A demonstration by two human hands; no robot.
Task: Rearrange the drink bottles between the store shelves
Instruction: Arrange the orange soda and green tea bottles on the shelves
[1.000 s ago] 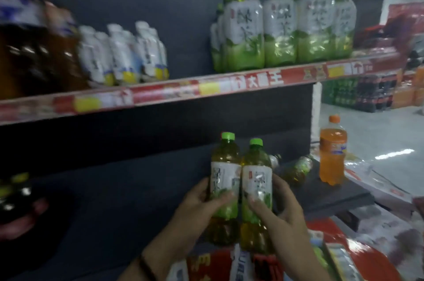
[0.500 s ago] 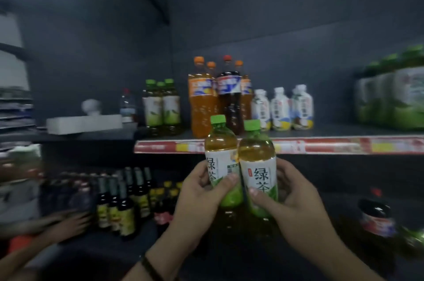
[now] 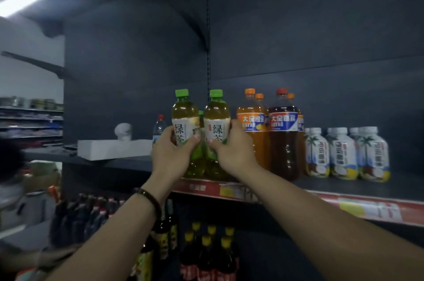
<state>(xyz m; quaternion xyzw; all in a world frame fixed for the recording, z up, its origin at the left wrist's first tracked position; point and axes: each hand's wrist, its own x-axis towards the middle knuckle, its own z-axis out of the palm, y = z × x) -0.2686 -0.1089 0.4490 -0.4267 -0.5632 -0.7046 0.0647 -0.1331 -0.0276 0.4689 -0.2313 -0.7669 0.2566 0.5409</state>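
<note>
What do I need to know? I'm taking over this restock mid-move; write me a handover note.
Left hand grips the left green tea bottle; right hand grips the right green tea bottle.
Both are upright, side by side, at the front of the upper shelf, left of the orange soda.
Done: bottles brought to the shelf. Whether they rest on it is hidden.
Left: set them down, let go.

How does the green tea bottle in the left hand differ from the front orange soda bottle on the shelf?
Cap: the left green tea bottle has a green one, the orange soda bottle an orange one. Label: the tea's is white with green characters, the soda's orange and blue. State: the left hand grips the tea bottle; the soda stands free on the shelf. Both are upright and capped.
</note>
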